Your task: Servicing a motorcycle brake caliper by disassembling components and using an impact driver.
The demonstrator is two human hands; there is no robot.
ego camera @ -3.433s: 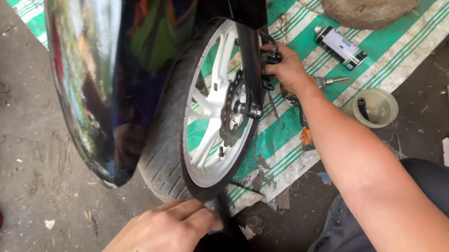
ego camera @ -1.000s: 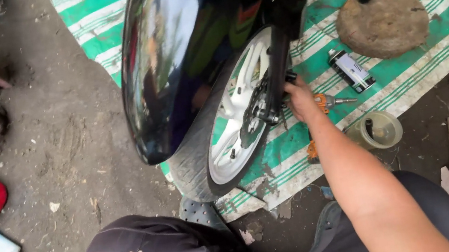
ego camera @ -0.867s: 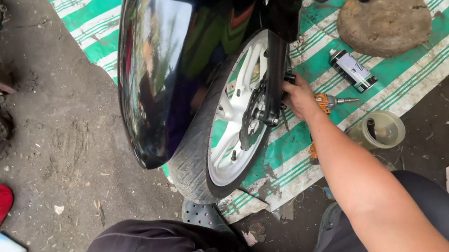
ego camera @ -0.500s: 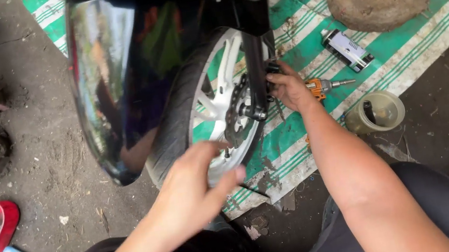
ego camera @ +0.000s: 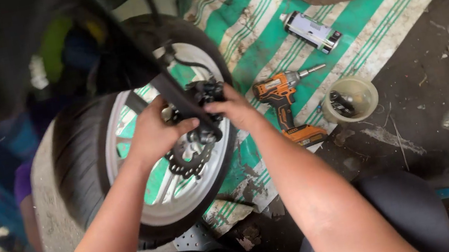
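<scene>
- My left hand (ego camera: 156,132) grips the fork leg (ego camera: 180,100) at frame centre.
- My right hand (ego camera: 236,107) clutches the brake caliper (ego camera: 204,93) above the disc (ego camera: 191,161).
- An orange drill (ego camera: 281,98) lies just right.

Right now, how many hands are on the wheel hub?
2. The left hand grips the hub of the wheel from the left; the right hand holds the brake caliper on its right side.

A green-striped mat (ego camera: 376,15) on dirt ground carries an orange drill (ego camera: 280,95) and a small bowl (ego camera: 362,94).
</scene>
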